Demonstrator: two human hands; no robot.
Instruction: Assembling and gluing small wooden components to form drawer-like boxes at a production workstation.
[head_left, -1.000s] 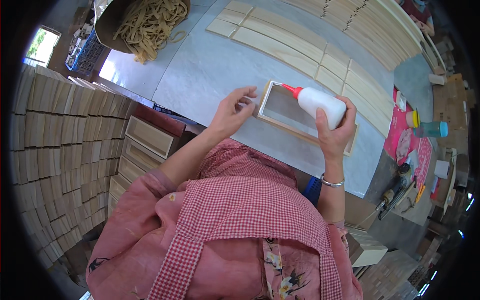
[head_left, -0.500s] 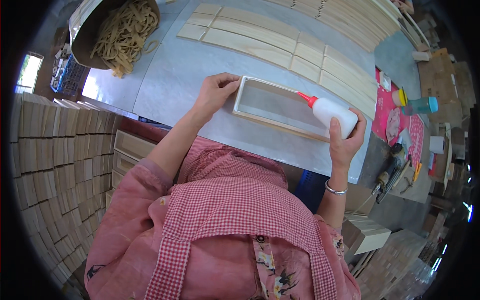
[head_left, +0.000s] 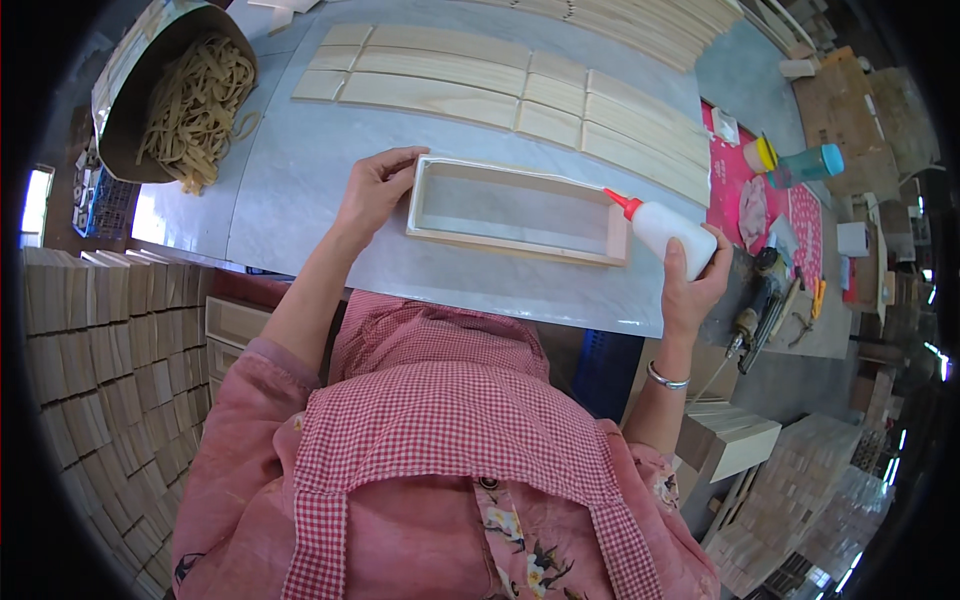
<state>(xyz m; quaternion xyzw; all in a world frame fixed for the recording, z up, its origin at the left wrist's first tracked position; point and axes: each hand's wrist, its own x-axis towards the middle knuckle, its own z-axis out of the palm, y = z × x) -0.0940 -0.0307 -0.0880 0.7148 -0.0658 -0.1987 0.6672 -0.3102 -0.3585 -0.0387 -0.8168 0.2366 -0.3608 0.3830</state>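
A shallow rectangular wooden frame (head_left: 520,249) lies on the table in front of me, and I see the tabletop through its middle. White glue runs along the top edges of its left and far sides. My left hand (head_left: 380,195) pinches the frame's far left corner between thumb and fingers. Wrapped in my right hand (head_left: 695,280) is a white squeeze bottle (head_left: 668,236) with a red nozzle. The bottle is tilted, its nozzle tip at the frame's far right corner. It cannot be made out whether the tip touches the wood.
Thin wooden boards (head_left: 430,85) lie in rows beyond the frame. At the far left, a container (head_left: 118,140) holds tan strips. A teal bottle (head_left: 805,165), a yellow-lidded jar (head_left: 760,154) and a power tool (head_left: 755,310) are on the right. Stacked wood pieces (head_left: 110,350) rise at the left.
Along the frame's far edge, the nozzle tip has travelled right to the corner, leaving a white line of glue. My left hand keeps hold of the left end. The whole view has shifted.
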